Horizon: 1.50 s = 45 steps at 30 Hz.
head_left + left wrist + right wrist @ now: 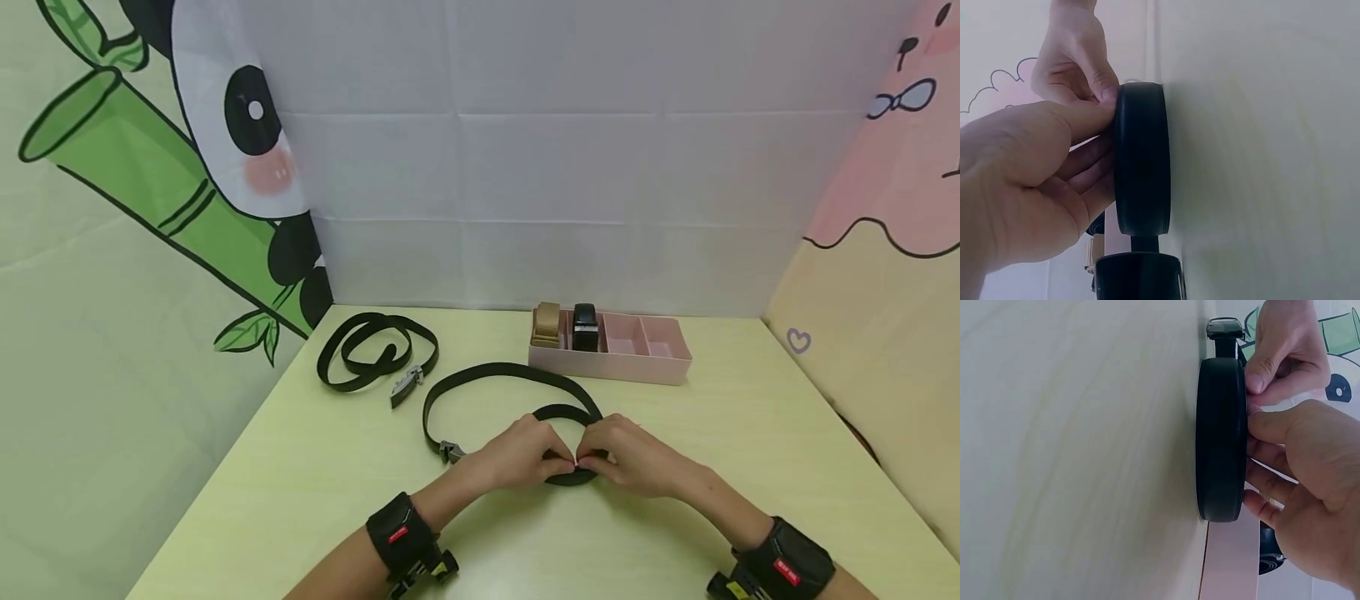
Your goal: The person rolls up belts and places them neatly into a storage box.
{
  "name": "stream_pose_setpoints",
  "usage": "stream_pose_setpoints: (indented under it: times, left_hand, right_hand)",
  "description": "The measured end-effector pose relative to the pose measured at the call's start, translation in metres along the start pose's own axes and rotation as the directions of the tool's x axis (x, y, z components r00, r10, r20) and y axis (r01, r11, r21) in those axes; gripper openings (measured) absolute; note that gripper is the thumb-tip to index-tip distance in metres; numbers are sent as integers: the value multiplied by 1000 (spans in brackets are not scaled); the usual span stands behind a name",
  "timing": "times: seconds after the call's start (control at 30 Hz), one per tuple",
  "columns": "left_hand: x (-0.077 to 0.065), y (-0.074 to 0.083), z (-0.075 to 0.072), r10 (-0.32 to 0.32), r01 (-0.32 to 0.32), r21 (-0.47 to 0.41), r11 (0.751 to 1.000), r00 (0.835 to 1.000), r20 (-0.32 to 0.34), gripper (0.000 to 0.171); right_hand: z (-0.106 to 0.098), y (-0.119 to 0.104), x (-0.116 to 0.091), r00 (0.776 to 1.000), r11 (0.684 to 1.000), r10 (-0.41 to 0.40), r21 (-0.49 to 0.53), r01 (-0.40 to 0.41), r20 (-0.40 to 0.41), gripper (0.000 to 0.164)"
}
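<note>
A black belt [504, 369] lies in wide curves on the table, standing on its edge, with one end coiled into a small loop. Both hands meet at the near side of that loop. My left hand [517, 454] pinches the strap between thumb and fingers, and my right hand [637, 457] pinches it just beside, the fingertips almost touching. In the left wrist view the loop [1142, 156] shows its smooth outer face; the right wrist view has the same coil [1220, 440] with fingers behind its upper edge. The silver buckle [451, 452] rests left of my left hand.
Another black belt [326, 358] lies loosely coiled at the back left, its buckle [407, 383] toward the front. At the back right stands a pink divided box [607, 363] holding a rolled tan belt [547, 325] and a rolled black belt [585, 327]. Printed cloth surrounds the table.
</note>
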<state>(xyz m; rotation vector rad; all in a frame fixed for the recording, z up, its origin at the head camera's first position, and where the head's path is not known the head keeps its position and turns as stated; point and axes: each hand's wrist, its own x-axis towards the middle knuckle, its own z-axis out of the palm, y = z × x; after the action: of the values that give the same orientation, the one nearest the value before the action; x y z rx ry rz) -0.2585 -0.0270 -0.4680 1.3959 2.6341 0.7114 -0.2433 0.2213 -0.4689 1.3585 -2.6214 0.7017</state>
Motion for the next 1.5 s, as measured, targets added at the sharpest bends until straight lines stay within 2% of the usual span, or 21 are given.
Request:
stream_pose_setpoints:
  times: [0.23, 0.43, 0.57, 0.67, 0.77, 0.87, 1.03, 1.17, 1.3, 1.5]
  left_hand:
    - [-2, 3, -7, -3, 1, 32, 999, 999, 54, 26]
    - [0, 4, -5, 37, -38, 28, 999, 999, 34, 20]
    - [-2, 1, -3, 23, -24, 28, 999, 999, 34, 17]
    - [-5, -2, -3, 8, -8, 7, 1000, 1000, 27, 17]
    - [-7, -4, -5, 6, -6, -20, 1000, 1000, 18, 18]
    - [-11, -6, -7, 5, -4, -42, 999, 1000, 18, 17]
    - [-21, -8, -12, 3, 1, -77, 997, 999, 46, 16]
    - [-29, -9, -15, 12, -6, -75, 997, 997, 74, 17]
    - [-36, -10, -17, 18, -10, -87, 996, 996, 91, 17]
    - [-46, -14, -19, 17, -6, -111, 994, 995, 100, 19]
  right_hand:
    - [1, 4, -5, 999, 999, -15, 42, 16, -38, 18]
    - [4, 1, -4, 997, 999, -36, 26, 38, -74, 17]
    - [6, -4, -8, 989, 997, -64, 27, 68, -130, 18]
    - [8, -8, -11, 982, 990, -138, -51, 132, -132, 21]
    - [10, -11, -11, 968, 965, -219, -174, 196, -125, 26]
    - [10, -12, -11, 958, 940, -255, -264, 215, -128, 26]
    - [4, -8, -16, 968, 929, -233, -315, 193, -94, 27]
    - [-5, 3, -26, 978, 939, -195, -303, 164, -74, 31]
    - [-14, 19, -35, 978, 939, -199, -298, 173, -57, 34]
    - [-23, 39, -45, 971, 944, -208, -284, 169, -113, 41]
